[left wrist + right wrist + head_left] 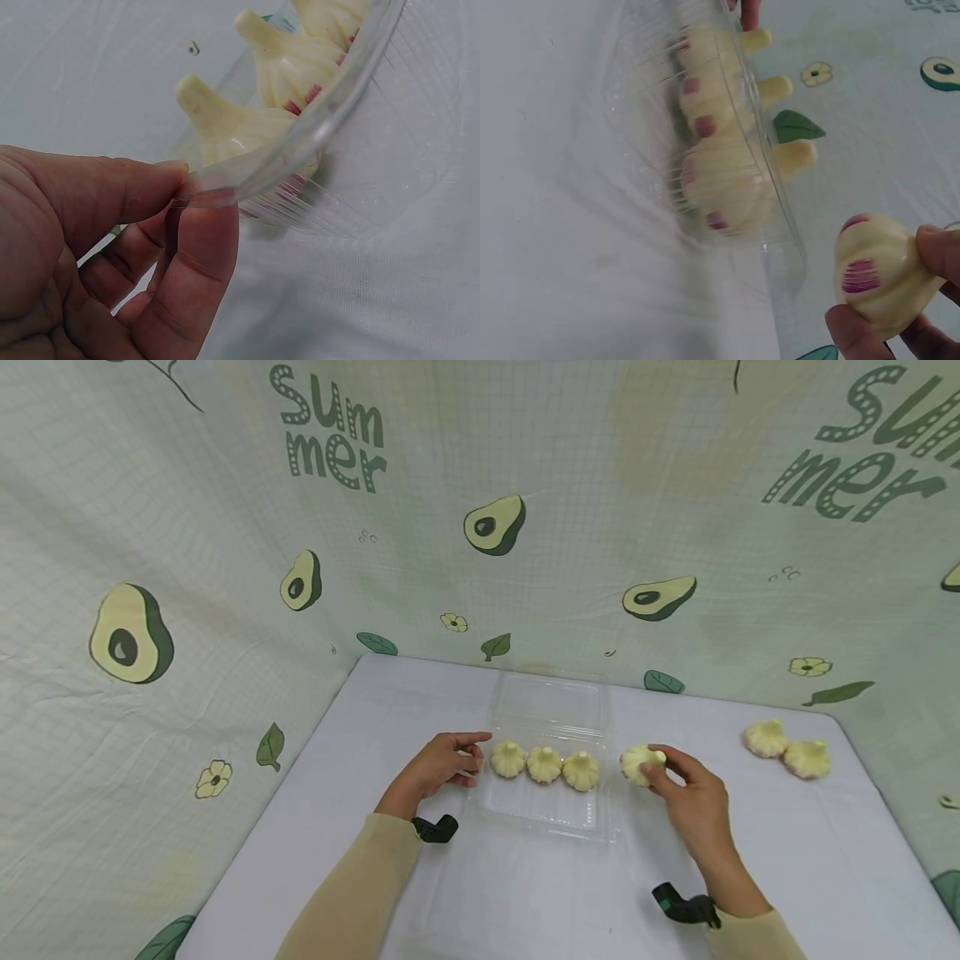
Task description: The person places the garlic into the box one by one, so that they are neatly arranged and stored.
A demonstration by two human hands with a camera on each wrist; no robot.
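While the right hand (697, 802) pinches a garlic bulb (636, 763) between thumb and fingertips, the bulb hangs just beside the right side of a transparent plastic container (540, 817), outside its rim. Pale cream and glossy, the held bulb is rounded and ribbed, with streaky purple-pink patches on its body, and its stem points toward the palm side of the hand.

Across from it, the left hand (442, 760) grips the container's left rim between thumb and finger, as the left wrist view shows. Three more bulbs (543, 765) sit inside the container in a row from left to right, close together along its back half, their stubby stems up; they bear the same cream colour and purple marks. The container's side wall stands between the held bulb and the nearest of the row. Its lid (551, 704) is folded open, lying away from the person.

Well apart to the right, two loose bulbs (767, 740) lie touching or nearly so on the white table (480, 893). Behind and to the left hangs a pale green cloth (570, 452) printed with avocados, leaves, flowers and the word "summer". Each wrist carries a small black device (446, 828) beside a beige sleeve (352, 889).
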